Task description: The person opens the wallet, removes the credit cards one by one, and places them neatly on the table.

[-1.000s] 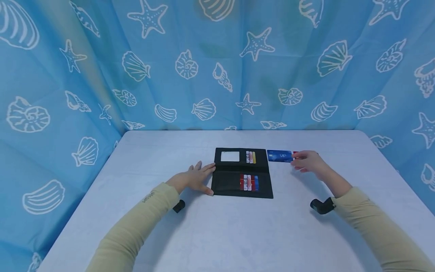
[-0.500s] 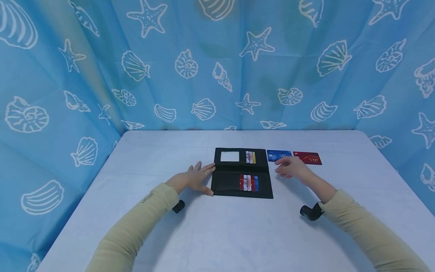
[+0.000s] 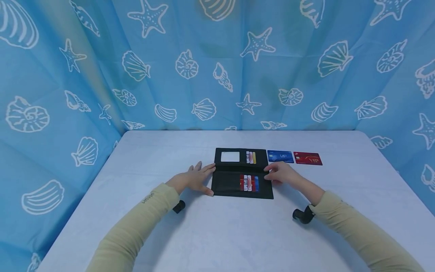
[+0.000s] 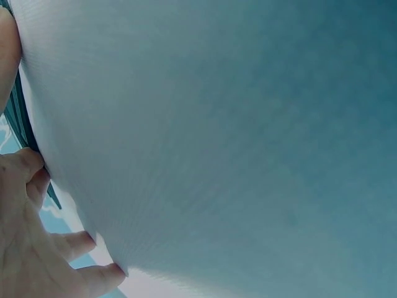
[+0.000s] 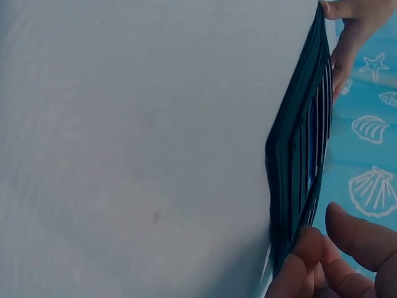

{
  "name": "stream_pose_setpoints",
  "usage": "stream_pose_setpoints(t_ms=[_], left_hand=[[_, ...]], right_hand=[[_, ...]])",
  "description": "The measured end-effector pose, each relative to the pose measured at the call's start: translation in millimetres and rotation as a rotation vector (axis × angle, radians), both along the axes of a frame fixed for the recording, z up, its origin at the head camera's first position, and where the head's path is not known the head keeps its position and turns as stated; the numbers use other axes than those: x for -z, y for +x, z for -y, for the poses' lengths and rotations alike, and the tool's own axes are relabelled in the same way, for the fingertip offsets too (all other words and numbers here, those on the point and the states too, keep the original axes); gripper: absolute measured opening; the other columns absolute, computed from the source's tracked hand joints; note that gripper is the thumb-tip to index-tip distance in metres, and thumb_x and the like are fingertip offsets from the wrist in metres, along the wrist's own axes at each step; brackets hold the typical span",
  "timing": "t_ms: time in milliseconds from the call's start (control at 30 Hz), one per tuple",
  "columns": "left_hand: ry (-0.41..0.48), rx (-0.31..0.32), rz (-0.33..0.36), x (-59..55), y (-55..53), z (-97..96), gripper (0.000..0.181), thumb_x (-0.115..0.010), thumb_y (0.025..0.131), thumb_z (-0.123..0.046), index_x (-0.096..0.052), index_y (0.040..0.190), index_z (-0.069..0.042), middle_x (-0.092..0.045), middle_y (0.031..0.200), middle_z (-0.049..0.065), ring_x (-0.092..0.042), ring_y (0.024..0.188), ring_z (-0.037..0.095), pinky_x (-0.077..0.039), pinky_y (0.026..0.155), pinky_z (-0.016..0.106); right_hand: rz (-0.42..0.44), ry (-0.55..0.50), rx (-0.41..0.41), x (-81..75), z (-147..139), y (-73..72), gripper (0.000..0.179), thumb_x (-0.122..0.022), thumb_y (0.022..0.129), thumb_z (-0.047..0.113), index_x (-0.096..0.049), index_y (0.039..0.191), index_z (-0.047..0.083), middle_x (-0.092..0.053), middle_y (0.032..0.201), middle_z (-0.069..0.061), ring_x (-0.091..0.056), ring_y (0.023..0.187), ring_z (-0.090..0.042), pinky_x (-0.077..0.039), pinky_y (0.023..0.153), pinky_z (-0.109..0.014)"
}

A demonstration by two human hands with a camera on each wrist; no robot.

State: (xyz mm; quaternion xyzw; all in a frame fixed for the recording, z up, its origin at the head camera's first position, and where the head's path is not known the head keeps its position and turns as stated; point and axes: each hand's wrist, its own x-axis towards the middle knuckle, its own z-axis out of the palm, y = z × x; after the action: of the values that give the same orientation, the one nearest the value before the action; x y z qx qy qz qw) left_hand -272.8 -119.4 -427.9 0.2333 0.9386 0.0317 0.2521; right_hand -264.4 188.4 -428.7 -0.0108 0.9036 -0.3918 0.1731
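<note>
A black bifold wallet (image 3: 225, 182) lies unfolded on the table, with several cards (image 3: 249, 183) showing in its lower slots and more cards (image 3: 250, 157) in the upper half. At its left edge my left hand (image 3: 197, 177) rests with fingers spread, thumb by the lower corner. My right hand (image 3: 283, 173) is at the wallet's right edge near the fold. In the right wrist view, its bent fingers (image 5: 310, 247) touch the wallet's edge, and the thumb stands apart from them. Right of the upper half lie a blue VIP card (image 3: 280, 156) and a red VIP card (image 3: 307, 158).
A white-covered table (image 3: 238, 234) carries everything. Behind it and at both sides hangs a blue curtain (image 3: 217, 45) printed with shells and starfish. Black wrist cameras (image 3: 303, 215) hang below both sleeves, close to the tabletop.
My right hand has let go of the red card, leaving it beside the blue one, and moved left and toward me to the wallet's right edge. My left hand has stayed in place.
</note>
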Motion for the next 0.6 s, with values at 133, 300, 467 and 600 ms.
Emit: stream_pose_setpoints(t_ms=[133,300,467,600], left_hand=[[0.005,0.000,0.002,1.0,-0.4,0.6,0.098,-0.064,0.076,-0.056,-0.010,0.149,-0.018,0.003,0.155,-0.005,0.006,0.140,0.035,-0.004,0.110,0.055],[0.002,-0.004,0.002,1.5,-0.7,0.9,0.099,-0.064,0.076,-0.056,-0.010,0.149,-0.019,0.003,0.155,-0.006,0.006,0.140,0.035,-0.004,0.110,0.055],[0.004,-0.004,-0.005,1.7,-0.7,0.9,0.099,-0.065,0.075,-0.056,-0.010,0.149,-0.019,0.003,0.155,-0.005,0.006,0.140,0.035,-0.004,0.110,0.055],[0.009,-0.007,-0.001,1.8,-0.3,0.9,0.099,-0.065,0.076,-0.056,-0.010,0.149,-0.019,0.003,0.155,-0.005,0.006,0.140,0.035,-0.004,0.110,0.055]], right_hand=[[0.020,0.005,-0.007,-1.0,7,1.7,0.035,-0.063,0.087,0.014,-0.056,0.117,-0.001,-0.057,0.087,-0.012,-0.053,0.061,-0.017,-0.049,0.060,-0.022],[0.039,0.002,-0.034,-3.0,14,3.8,0.034,-0.063,0.086,0.014,-0.056,0.116,-0.001,-0.057,0.079,-0.009,-0.053,0.058,-0.016,-0.048,0.057,-0.022],[0.048,0.035,-0.067,-1.3,19,3.5,0.033,-0.063,0.086,0.016,-0.057,0.114,-0.001,-0.055,0.069,-0.006,-0.051,0.051,-0.015,-0.045,0.052,-0.022],[0.059,0.051,-0.070,1.0,21,1.8,0.029,-0.063,0.086,0.017,-0.059,0.109,0.000,-0.054,0.070,-0.006,-0.049,0.049,-0.015,-0.043,0.051,-0.021]])
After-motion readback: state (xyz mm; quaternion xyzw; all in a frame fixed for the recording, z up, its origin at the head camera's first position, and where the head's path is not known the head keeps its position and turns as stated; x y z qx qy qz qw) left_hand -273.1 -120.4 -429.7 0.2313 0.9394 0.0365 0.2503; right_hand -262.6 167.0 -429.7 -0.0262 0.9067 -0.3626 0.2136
